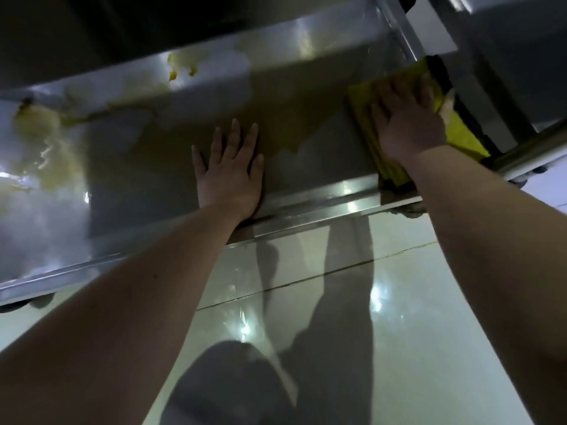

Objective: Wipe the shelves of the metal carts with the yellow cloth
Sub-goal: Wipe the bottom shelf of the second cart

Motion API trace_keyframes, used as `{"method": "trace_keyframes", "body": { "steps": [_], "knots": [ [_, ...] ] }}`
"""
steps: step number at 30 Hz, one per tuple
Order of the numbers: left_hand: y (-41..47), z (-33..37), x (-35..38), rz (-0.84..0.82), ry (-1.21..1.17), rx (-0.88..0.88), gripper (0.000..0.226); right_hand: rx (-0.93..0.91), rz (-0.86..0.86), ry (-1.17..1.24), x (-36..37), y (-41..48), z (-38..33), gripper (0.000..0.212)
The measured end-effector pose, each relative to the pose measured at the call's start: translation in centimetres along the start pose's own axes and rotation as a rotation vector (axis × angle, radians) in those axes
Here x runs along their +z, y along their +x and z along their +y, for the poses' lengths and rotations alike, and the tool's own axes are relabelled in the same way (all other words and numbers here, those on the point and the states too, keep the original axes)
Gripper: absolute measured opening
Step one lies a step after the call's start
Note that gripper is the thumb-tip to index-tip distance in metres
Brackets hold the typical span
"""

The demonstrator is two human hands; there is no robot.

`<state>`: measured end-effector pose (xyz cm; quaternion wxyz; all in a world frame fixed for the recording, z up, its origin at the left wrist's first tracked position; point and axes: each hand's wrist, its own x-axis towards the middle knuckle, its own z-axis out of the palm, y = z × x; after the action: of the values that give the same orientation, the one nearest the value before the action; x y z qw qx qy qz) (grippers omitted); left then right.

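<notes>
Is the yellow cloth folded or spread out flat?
Folded: the yellow cloth shows stacked layer edges beside the right hand pressing it.

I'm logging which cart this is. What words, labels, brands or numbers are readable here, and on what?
None: no readable word, label, brand or number shows on the metal cart shelf, the yellow cloth, the left hand, the right hand or the tiled floor.

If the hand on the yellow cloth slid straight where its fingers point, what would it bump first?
Probably the cart's metal frame bar at the end of the shelf, just past the yellow cloth under the right hand. Depth is unclear.
</notes>
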<state>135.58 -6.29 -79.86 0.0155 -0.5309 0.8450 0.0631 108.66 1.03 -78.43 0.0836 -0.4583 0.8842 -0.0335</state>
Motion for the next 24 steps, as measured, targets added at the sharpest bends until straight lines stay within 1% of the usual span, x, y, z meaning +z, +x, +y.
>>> {"method": "trace_keyframes", "body": {
  "steps": [2, 3, 4, 5, 7, 9, 11, 12, 13, 15, 17, 18, 19, 20, 22, 24],
  "knots": [
    [0.1, -0.1, 0.0, 0.004, 0.004, 0.005, 0.055, 0.147, 0.025, -0.016, 0.2, 0.9, -1.8, 0.052],
    [0.1, -0.1, 0.0, 0.011, 0.006, 0.005, 0.056, 0.181, 0.014, -0.004, 0.4, 0.8, -3.9, 0.052],
    [0.1, -0.1, 0.2, 0.023, 0.002, -0.001, 0.057, 0.163, -0.008, 0.021, 0.7, 0.5, -6.5, 0.053],
    [0.1, -0.1, 0.3, 0.038, -0.008, -0.017, 0.058, 0.093, -0.027, 0.036, 1.2, -0.3, -9.2, 0.053],
    [0.1, -0.4, 0.4, 0.077, -0.047, -0.107, 0.060, -0.130, -0.015, 0.036, 2.3, -2.6, -14.3, 0.053],
    [0.0, -0.5, 0.5, 0.101, -0.083, -0.222, 0.060, -0.309, -0.025, 0.020, 2.9, -4.8, -16.3, 0.054],
    [0.0, -0.6, 0.6, 0.096, -0.082, -0.250, 0.060, -0.427, -0.038, 0.005, 2.8, -4.6, -14.9, 0.054],
    [0.0, -0.6, 0.6, 0.088, -0.078, -0.238, 0.059, -0.451, -0.025, -0.010, 2.5, -3.7, -13.3, 0.053],
    [0.0, -0.5, 0.6, 0.078, -0.078, -0.226, 0.058, -0.430, -0.006, -0.030, 2.2, -2.4, -11.4, 0.052],
    [0.2, -0.5, 0.6, 0.068, -0.079, -0.217, 0.056, -0.250, 0.019, -0.048, 1.3, 0.7, -6.8, 0.050],
    [0.4, -0.2, 0.6, 0.064, -0.076, -0.211, 0.056, -0.058, 0.015, -0.003, 0.4, 2.7, -3.2, 0.050],
    [0.4, -0.1, 0.5, 0.058, -0.073, -0.205, 0.056, -0.013, 0.013, 0.023, 0.3, 3.2, -2.2, 0.050],
    [0.5, -0.2, 0.4, 0.047, -0.070, -0.197, 0.056, -0.005, 0.010, 0.045, 0.2, 3.3, -1.7, 0.050],
    [0.5, -0.4, 0.3, 0.036, -0.066, -0.183, 0.055, -0.023, 0.005, 0.078, 0.2, 3.4, -1.5, 0.050],
    [0.8, -1.4, -0.1, 0.018, -0.048, -0.112, 0.055, -0.118, -0.041, 0.142, -0.3, 3.4, -0.7, 0.050],
    [1.2, -3.1, -0.6, 0.001, -0.012, 0.000, 0.056, -0.237, -0.117, 0.068, -1.2, 3.3, 0.7, 0.053]
  ]
}}
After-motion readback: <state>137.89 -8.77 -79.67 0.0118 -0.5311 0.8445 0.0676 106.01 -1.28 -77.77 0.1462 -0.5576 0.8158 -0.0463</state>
